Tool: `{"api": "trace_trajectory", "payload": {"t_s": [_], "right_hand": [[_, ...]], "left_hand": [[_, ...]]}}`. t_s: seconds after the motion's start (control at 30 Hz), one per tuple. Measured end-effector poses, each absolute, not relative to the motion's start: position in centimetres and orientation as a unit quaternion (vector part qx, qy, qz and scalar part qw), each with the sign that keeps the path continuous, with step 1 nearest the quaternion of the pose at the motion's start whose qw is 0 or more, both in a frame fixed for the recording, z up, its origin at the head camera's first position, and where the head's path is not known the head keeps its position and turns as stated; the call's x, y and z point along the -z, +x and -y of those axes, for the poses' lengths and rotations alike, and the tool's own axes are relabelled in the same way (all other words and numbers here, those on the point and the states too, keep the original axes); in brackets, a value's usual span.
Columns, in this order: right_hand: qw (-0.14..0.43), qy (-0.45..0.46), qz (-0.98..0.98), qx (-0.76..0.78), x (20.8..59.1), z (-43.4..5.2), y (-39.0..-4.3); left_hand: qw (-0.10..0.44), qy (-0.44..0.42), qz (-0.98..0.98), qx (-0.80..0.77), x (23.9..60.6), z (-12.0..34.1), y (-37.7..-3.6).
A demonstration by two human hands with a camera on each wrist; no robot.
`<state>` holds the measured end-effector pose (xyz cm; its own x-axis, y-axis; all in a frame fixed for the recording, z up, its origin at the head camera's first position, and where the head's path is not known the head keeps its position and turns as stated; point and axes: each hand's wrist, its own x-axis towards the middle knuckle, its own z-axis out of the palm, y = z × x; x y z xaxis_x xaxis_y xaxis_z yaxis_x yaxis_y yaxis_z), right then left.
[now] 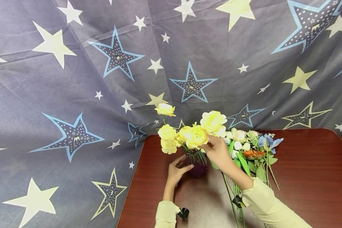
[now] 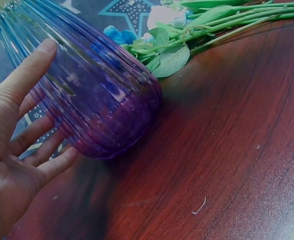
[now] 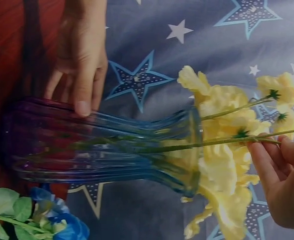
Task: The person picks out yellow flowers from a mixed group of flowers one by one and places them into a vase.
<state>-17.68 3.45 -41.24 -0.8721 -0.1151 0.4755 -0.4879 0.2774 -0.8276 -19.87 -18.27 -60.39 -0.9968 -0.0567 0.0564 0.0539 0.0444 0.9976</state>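
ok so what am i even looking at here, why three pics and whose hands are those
It is one moment seen by three cameras worn by a person: one on the head looking down, one on each wrist.

In the head view, a ribbed purple glass vase stands on a dark red wooden table before a grey star-printed cloth.

The left hand steadies the vase; its wrist view shows straight fingers against the glass.

The right hand pinches the stem of one of the yellow artificial flowers standing in the vase, as its wrist view shows.

A bunch of mixed white, orange and blue artificial flowers lies on the table to the right.
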Motion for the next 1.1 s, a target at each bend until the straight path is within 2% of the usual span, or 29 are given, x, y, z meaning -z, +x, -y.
{"api": "trace_trajectory", "payload": {"t_s": [0.17, 0.5, 0.6, 0.83, 1.1], "right_hand": [[0.179, 0.183, 0.789, -0.558, 42.2, -3.3, -18.3], [0.144, 0.151, 0.818, -0.537, 43.7, -3.4, -19.2], [0.15, 0.149, 0.823, -0.527, 44.0, -3.5, -19.3], [0.211, 0.143, 0.821, -0.511, 44.3, -3.8, -19.0], [0.205, 0.15, 0.827, -0.502, 44.5, -3.9, -18.9]], "left_hand": [[0.04, -0.001, 0.721, 0.692, 60.5, 18.3, -19.9], [0.04, 0.003, 0.719, 0.694, 60.4, 18.2, -19.8], [0.042, -0.001, 0.72, 0.693, 60.4, 18.2, -19.8], [0.04, -0.005, 0.72, 0.693, 60.4, 18.3, -19.9], [0.045, -0.007, 0.72, 0.693, 60.4, 18.3, -19.9]]}}
